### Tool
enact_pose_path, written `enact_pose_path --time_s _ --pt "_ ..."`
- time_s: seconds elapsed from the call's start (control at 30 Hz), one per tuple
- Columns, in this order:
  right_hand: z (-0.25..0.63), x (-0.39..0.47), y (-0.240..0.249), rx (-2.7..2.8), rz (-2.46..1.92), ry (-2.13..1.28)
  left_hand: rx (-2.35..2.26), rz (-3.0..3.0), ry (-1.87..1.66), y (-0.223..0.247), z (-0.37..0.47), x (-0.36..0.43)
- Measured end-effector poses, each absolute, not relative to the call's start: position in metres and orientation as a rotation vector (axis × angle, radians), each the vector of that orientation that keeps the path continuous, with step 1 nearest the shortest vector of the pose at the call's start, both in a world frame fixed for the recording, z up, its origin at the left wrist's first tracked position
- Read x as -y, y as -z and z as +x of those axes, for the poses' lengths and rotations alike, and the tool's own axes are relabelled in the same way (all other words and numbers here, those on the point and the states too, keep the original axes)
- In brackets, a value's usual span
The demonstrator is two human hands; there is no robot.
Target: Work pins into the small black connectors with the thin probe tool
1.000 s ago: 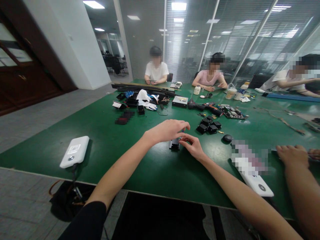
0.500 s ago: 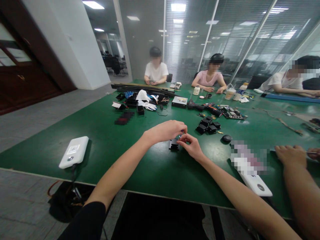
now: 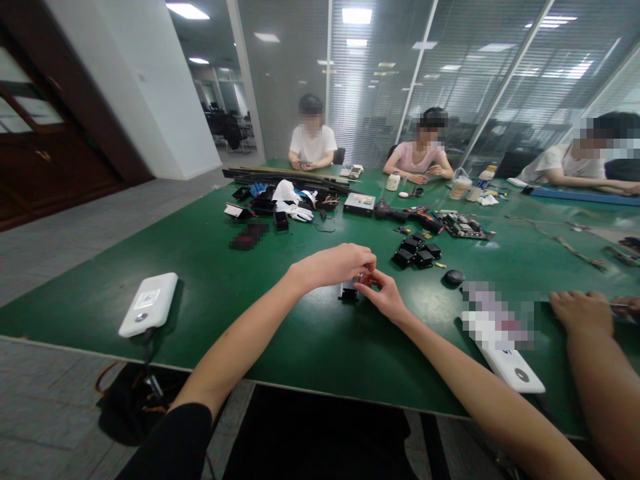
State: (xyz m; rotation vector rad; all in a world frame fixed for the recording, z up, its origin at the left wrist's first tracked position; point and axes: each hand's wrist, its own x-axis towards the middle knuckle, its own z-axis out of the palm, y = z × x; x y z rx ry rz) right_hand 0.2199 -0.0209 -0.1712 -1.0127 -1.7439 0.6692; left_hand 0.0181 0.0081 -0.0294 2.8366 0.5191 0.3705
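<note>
A small black part lies on the green table in front of me, partly covered by my fingers. My left hand arches over it from the left, its fingertips pinched together above the part's right side. From the right, my right hand meets it, thumb and forefinger closed at the same spot. What the fingertips grip is too small and too hidden to make out. Several black box-shaped parts sit together beyond my right hand.
Near the boxes are a round black object, a power drill and a circuit board. White power banks lie at left and right. Another person's hand rests at the right edge. People sit across the green table.
My left hand has dipped very slightly, its fingertips closer to my right hand's. Across the table, the person in pink has raised a hand a little.
</note>
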Motion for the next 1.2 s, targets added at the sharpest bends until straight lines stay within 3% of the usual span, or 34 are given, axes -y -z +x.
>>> enact_pose_path --time_s 1.2 --pt "0.2156 0.0263 0.1671 1.691 -1.033 -0.662 -0.514 2.854 -0.371 0.0280 0.0202 -0.0040"
